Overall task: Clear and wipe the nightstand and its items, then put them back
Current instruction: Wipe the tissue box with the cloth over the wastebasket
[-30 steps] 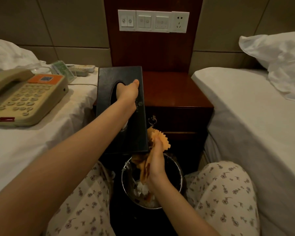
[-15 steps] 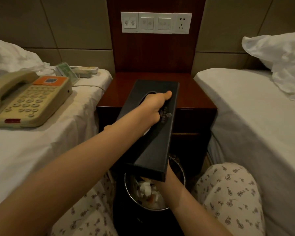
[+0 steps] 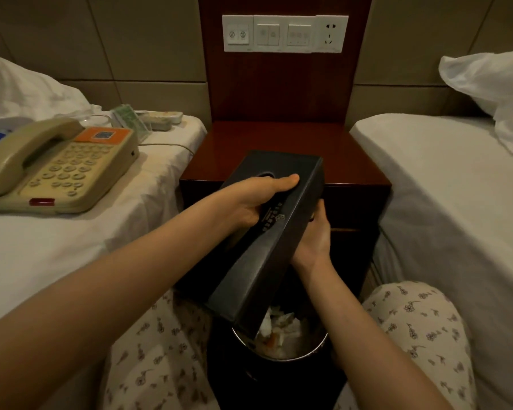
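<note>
Rubbish is showing in the round metal-rimmed waste bin (image 3: 282, 344) nearest me. Above it I am holding the black leather-look rectangular tissue box (image 3: 267, 232) tilted, my left hand (image 3: 249, 202) clamped on top, my right hand (image 3: 314, 238) gripping its underside. Beyond, the dark red wooden nightstand (image 3: 282, 146) is sitting bare. I judge the putting-back step is underway; next I am needing to level the box and set it down squarely.

The black tissue box (image 3: 267, 232) hides the right hand's (image 3: 313, 241) fingers and part of the waste bin (image 3: 296, 355) — its gold lettering too small to read; both pillows run off frame.
</note>
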Tool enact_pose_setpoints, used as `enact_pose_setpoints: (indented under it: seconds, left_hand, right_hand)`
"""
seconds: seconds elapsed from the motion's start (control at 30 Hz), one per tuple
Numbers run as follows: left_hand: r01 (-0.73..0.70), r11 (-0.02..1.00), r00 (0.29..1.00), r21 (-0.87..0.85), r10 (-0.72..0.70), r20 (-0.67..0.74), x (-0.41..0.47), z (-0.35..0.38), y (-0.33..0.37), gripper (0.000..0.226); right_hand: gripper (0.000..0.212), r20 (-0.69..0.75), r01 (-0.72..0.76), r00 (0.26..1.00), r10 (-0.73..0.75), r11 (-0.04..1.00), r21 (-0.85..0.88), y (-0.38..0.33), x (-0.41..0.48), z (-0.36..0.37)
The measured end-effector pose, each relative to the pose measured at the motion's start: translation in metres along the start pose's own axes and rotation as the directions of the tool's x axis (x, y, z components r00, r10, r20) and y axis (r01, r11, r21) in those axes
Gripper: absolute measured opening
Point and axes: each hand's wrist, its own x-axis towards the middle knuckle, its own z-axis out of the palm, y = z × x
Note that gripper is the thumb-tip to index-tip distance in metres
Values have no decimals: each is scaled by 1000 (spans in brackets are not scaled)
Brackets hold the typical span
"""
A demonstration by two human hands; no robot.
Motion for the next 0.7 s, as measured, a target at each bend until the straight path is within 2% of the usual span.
enact_pose_setpoints:
  seconds: [0.1, 0.17, 0.2, 0.27, 0.3, 0.33, 0.37, 0.4, 0.47, 0.5, 0.57, 0.7]
  left_hand:
    - [3, 988, 998, 153, -12, 59, -11, -1, 5, 26]
    - [-15, 976, 998, 216, 1, 65, -16, 4, 9, 23]
    - [-45, 963, 998, 267, 34, 45, -16, 9, 11, 23]
    - [-104, 853, 993, 512, 117, 6, -15, 16, 13, 21]
    - [-129, 747, 985, 652, 174, -4, -16, 18, 16, 20]
    - [-151, 668, 976, 729, 218, 2, -18, 19, 19, 19]
    - [-161, 609, 976, 776, 216, 33, -21, 19, 23, 25]
    - [-156, 545, 980, 824, 190, 60, -22, 19, 28, 32]
    - [-123, 379, 985, 917, 156, 67, -20, 15, 35, 45]
    - [-124, 330, 985, 936, 159, 74, -18, 11, 38, 46]
    - [-124, 275, 985, 953, 149, 85, -18, 4, 39, 46]
    - [-132, 140, 980, 981, 167, 108, -24, -10, 40, 33]
  right_hand:
    - [65, 64, 42, 997, -42, 999, -1, -21, 6, 6]
    - [65, 101, 106, 990, -98, 992, -73, -33, 11, 13]
    - [63, 175, 163, 974, -142, 980, -116, -39, 12, 18]
    - [58, 351, 328, 900, -260, 933, -150, -47, 7, 32]
    - [49, 367, 363, 886, -282, 915, -174, -50, 6, 36]
    - [34, 290, 311, 927, -238, 920, -239, -59, 10, 34]
    - [24, 140, 241, 968, -208, 928, -285, -65, 5, 35]
    - [29, 80, 221, 975, -206, 917, -333, -69, 3, 35]
    - [42, 86, 216, 976, -199, 927, -308, -77, -3, 39]
    - [45, 44, 211, 977, -209, 909, -359, -77, -4, 43]
    - [47, 9, 124, 990, -138, 860, -495, -74, -5, 51]
    - [28, 6, 37, 999, -45, 736, -676, -67, -4, 58]
